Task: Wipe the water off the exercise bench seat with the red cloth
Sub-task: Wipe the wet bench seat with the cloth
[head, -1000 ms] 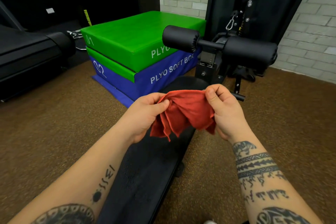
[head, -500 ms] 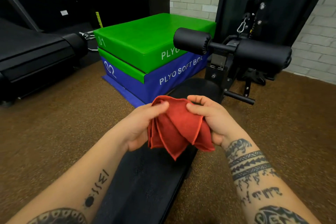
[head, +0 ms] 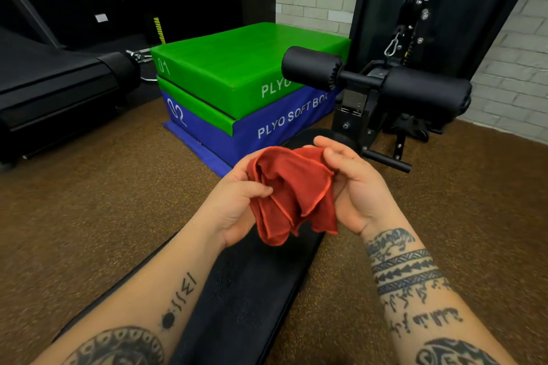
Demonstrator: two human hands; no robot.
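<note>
The red cloth (head: 292, 192) hangs bunched and folded between both hands, above the black exercise bench seat (head: 252, 290) that runs from the bottom of the view toward the machine. My left hand (head: 237, 201) pinches the cloth's left side with thumb over the fabric. My right hand (head: 353, 187) holds the right side, fingers curled over the cloth's top edge. The cloth does not touch the seat. Faint wet specks show on the seat near its middle.
Black roller pads (head: 376, 83) on a steel frame stand at the bench's far end. A green and blue plyo soft box (head: 237, 83) sits left of them. A treadmill (head: 59, 83) lies at far left. Brown rubber floor (head: 103, 201) surrounds the bench.
The hands came closer together and gathered the cloth from a spread shape into a tighter folded bundle. The camera view shifted slightly left and down.
</note>
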